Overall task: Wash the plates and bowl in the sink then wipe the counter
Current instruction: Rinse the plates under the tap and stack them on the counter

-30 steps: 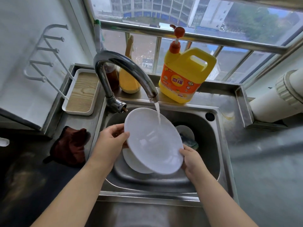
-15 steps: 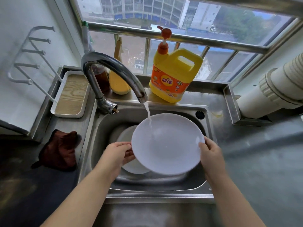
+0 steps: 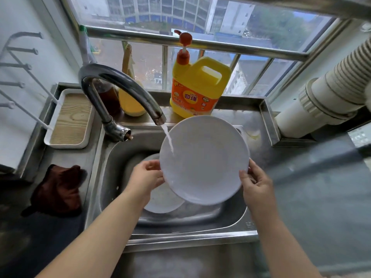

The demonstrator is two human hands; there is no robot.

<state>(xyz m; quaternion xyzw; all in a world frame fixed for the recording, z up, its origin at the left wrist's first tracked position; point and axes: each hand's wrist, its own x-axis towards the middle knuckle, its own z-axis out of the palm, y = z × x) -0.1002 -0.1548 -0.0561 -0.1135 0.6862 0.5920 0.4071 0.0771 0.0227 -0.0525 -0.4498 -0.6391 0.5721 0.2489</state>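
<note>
steel sink (image 3: 112, 157) under running tap: i see left hand (image 3: 145, 177) and right hand (image 3: 256, 182) pinching wet plate (image 3: 204, 159) rim, slip risk.

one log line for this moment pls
step: rinse | left hand + right hand: grip white plate by rim | faucet: running onto plate | sink: another plate below
</note>
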